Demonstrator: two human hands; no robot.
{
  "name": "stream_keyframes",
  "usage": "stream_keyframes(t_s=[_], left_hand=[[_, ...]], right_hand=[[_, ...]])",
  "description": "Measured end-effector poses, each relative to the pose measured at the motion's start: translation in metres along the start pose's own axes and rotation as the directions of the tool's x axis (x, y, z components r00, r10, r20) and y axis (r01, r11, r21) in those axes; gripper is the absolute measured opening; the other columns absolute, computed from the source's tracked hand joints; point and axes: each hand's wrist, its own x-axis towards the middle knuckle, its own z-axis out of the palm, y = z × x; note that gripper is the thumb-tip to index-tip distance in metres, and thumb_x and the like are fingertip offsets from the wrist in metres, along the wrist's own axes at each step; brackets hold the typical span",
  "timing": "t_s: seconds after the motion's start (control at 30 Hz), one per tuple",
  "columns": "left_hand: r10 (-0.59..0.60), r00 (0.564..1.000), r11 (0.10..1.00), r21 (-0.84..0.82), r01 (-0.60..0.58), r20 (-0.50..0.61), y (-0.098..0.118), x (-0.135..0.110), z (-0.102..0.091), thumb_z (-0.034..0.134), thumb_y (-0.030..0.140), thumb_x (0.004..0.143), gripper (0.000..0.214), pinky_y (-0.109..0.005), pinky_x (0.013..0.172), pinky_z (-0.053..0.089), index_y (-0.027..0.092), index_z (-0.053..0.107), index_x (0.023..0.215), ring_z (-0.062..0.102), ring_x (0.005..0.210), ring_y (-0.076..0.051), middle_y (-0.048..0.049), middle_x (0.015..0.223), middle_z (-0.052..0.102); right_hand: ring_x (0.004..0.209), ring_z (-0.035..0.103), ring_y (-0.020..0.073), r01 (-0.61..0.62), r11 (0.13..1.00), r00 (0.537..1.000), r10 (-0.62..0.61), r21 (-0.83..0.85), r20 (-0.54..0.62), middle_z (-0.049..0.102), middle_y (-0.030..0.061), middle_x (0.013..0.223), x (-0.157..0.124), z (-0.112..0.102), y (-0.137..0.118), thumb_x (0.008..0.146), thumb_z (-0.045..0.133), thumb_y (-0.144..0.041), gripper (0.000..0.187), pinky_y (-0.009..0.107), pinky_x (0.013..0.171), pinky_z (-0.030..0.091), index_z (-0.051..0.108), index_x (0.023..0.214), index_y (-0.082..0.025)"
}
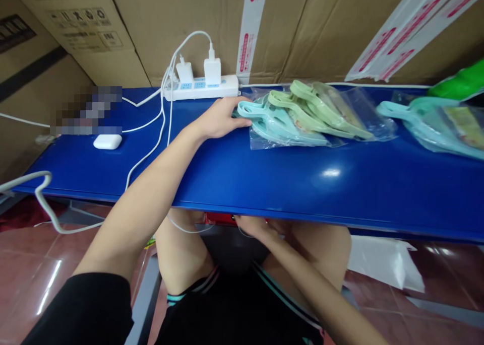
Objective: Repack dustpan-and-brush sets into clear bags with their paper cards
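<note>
Okay, far left you have a blue worktop [287,194] with brown cardboard boxes [196,27] behind it, and the print on them is too small to read. Near the left end sits a white earbud case [108,141], beside a blurred patch that nobody could make out. Along the back edge is a white power strip [200,90] with two white chargers [196,70] plugged in, likely put there so the white cables [163,128] stay out of your way. Your left hand [217,118] is open and flat on the worktop, its fingers [236,114] right at the end of the teal plastic hangers [282,126]. Your right hand [255,226] is down below the front edge, and it is too hidden to tell if it grips anything. Next come the pale green plastic hangers [321,113], kept together in a clear bag [372,123]. At the right end lies another clear bag of teal hangers [427,123], under red-printed tape [406,38] too blurry to read
</note>
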Motion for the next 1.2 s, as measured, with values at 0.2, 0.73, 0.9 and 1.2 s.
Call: stream_keyframes(t_s=[0.2,0.73,0.9,1.2], left_hand=[[0.026,0.999,0.999,0.045,-0.025,-0.026,-0.003,0.004,0.001,0.077,0.028,0.084,0.063,-0.039,0.125,0.048,0.017,0.065,0.145,0.068,0.132,-0.024,-0.0100,0.143,0.072],[-0.009,0.995,0.994,0.107,0.020,-0.104,-0.013,-0.002,0.001,0.076,0.018,0.082,0.090,-0.047,0.124,0.051,0.014,0.040,0.164,0.070,0.129,-0.030,-0.0135,0.139,0.070],[-0.080,0.991,0.976,0.194,0.099,-0.103,-0.007,-0.005,-0.009,0.079,0.016,0.082,0.084,-0.042,0.124,0.050,0.022,0.048,0.160,0.070,0.128,-0.024,-0.0062,0.138,0.071],[-0.096,0.963,0.924,0.336,0.180,-0.252,0.010,-0.039,-0.063,0.066,0.014,0.093,0.036,-0.039,0.123,0.049,0.019,0.073,0.128,0.067,0.121,-0.018,-0.0040,0.135,0.076]], right_hand=[[0.065,0.056,0.0119,0.700,0.676,0.679,-0.730,-0.230,-0.081,0.064,-0.0026,0.074,-0.093,-0.056,-0.064,0.100,0.060,-0.034,0.015,0.027,0.061,0.042,0.071,0.103,-0.024],[0.152,0.049,0.0399,0.076,0.842,0.853,-0.332,-0.534,-0.403,0.054,0.0094,0.161,0.031,-0.248,0.007,0.098,0.045,-0.061,0.064,0.070,0.130,0.029,0.059,0.152,-0.028],[0.153,0.048,0.0406,0.006,0.864,0.869,-0.253,-0.503,-0.426,0.056,0.0091,0.159,0.028,-0.250,0.007,0.098,0.040,-0.054,0.060,0.075,0.133,0.024,0.060,0.149,-0.028],[0.159,0.043,0.0369,-0.096,0.896,0.837,-0.163,-0.434,-0.522,0.052,0.0093,0.163,0.023,-0.247,0.001,0.100,0.040,-0.048,0.057,0.074,0.138,0.019,0.058,0.150,-0.028]])
